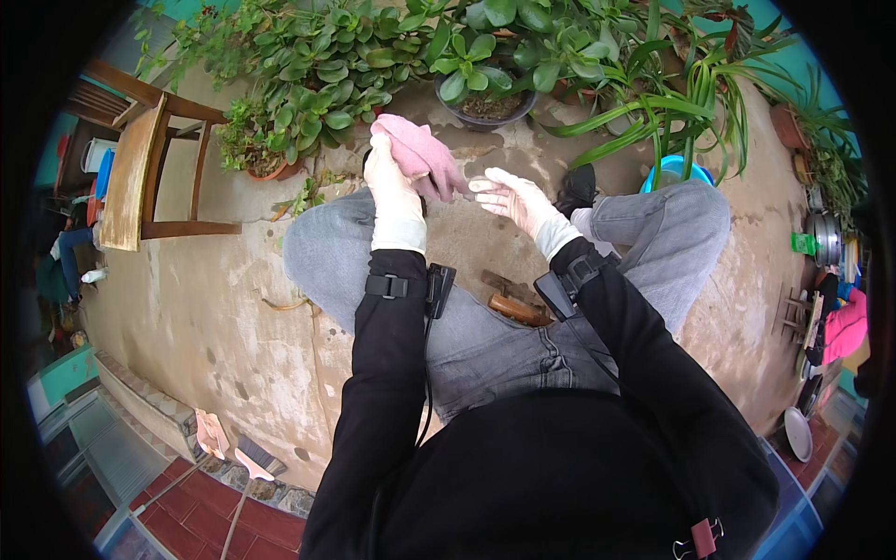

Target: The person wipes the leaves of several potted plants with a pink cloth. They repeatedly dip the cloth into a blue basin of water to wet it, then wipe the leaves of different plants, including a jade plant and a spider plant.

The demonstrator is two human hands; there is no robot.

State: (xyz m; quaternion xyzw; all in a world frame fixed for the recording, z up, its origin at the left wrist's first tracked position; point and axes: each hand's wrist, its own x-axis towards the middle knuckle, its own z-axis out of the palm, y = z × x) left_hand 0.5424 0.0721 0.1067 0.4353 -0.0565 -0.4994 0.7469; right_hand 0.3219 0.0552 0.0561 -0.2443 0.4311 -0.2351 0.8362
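Note:
My left hand [390, 175], in a whitish glove, grips a pink cloth [420, 150] near the upper middle of the head view. The cloth is bunched, and its lower right end hangs toward my other hand. My right hand [507, 196], gloved too, is just right of that end with its fingers partly spread; whether a fingertip touches the cloth I cannot tell. Below the hands, between my legs, a low wooden stool [519, 308] shows in part under me. Ahead of my hands stands a succulent in a dark plastic pot [483, 115].
Leafy potted plants [329, 77] line the far side. A blue basin [675, 168] is beyond my right knee. At the left stands a wooden chair [133, 175]; a broom [255, 462] and a dustpan [210, 434] lie lower left. Other people are at both edges.

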